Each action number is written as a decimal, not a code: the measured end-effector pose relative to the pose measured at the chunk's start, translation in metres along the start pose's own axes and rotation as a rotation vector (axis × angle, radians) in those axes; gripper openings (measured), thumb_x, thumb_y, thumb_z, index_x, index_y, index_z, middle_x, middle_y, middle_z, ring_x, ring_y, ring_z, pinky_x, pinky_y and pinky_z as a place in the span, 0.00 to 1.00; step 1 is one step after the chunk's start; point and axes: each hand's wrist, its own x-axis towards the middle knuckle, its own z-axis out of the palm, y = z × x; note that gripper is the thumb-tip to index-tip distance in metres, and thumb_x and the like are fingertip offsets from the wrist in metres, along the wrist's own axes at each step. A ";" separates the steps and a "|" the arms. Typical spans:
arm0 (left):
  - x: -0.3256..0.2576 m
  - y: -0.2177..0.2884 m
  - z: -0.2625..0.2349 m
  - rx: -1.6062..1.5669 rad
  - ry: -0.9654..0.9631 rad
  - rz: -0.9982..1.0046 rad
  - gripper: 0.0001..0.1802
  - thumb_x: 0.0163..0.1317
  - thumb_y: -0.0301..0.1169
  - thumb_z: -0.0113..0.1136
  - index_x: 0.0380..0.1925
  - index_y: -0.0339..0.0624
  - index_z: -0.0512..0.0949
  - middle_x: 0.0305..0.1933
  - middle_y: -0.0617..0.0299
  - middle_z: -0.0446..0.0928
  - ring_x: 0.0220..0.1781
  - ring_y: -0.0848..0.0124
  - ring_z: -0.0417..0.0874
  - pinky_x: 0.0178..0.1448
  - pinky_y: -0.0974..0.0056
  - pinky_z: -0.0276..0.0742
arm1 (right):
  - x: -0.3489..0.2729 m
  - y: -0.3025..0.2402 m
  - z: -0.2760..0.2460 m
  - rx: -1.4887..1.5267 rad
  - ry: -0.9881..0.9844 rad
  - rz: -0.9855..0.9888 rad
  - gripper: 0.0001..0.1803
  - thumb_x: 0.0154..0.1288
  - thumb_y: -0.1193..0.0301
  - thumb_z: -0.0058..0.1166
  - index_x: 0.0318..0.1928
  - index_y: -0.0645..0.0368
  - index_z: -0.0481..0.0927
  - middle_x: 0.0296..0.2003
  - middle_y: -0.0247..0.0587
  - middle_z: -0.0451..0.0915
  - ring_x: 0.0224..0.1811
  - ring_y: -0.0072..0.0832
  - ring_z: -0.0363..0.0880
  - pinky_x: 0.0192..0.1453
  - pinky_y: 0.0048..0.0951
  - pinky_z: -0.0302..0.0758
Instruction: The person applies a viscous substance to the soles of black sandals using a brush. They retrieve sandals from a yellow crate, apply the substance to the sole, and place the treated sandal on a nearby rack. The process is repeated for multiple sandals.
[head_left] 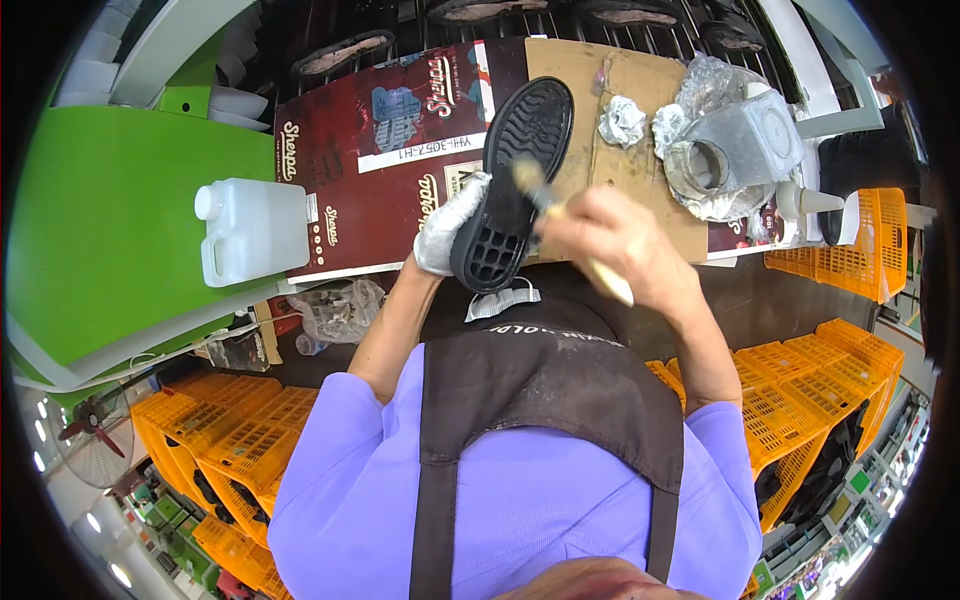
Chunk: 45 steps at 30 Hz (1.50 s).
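A green table [110, 220] fills the left side, with a flattened dark-red cardboard box [380, 150] and a plain brown cardboard sheet [620, 120] spread over the work surface beside it. Orange plastic crates [820, 390] stack at the lower right and lower left; what they hold cannot be made out. On the green table's edge stands a white plastic jug [255, 230], capped, its contents hidden by the cloudy wall. At the far right of the brown sheet sits a grey glue pot [720, 160] wrapped in crusted plastic — its round mouth is open, the inside too dark to read.

The black shoe sole [515, 185] is held up over the cardboard, tread side showing. The left hand [450, 235], in a white glove, grips its heel end. The right hand [610, 240] is closed around a brush [560, 215] — its bristles touch the sole's middle.
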 end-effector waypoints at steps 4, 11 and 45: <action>0.008 0.002 -0.002 -0.008 -0.174 0.013 0.28 0.71 0.45 0.30 0.57 0.34 0.64 0.49 0.47 0.74 0.48 0.60 0.78 0.57 0.57 0.72 | 0.003 -0.011 -0.001 0.295 -0.121 -0.094 0.16 0.51 0.76 0.55 0.44 0.54 0.78 0.31 0.37 0.71 0.35 0.35 0.73 0.37 0.32 0.72; -0.002 -0.002 0.012 -0.039 -0.130 -0.015 0.27 0.70 0.43 0.33 0.56 0.30 0.64 0.46 0.44 0.75 0.37 0.57 0.80 0.44 0.57 0.77 | 0.009 0.037 -0.014 0.014 0.120 0.034 0.17 0.48 0.81 0.57 0.42 0.56 0.80 0.32 0.37 0.73 0.35 0.32 0.74 0.38 0.28 0.72; -0.002 0.002 -0.004 -0.032 -0.130 -0.005 0.26 0.70 0.45 0.36 0.56 0.34 0.66 0.48 0.49 0.75 0.46 0.62 0.78 0.54 0.60 0.73 | 0.037 0.054 -0.006 -0.099 0.360 0.044 0.12 0.55 0.77 0.57 0.42 0.58 0.80 0.28 0.39 0.77 0.28 0.33 0.76 0.31 0.30 0.73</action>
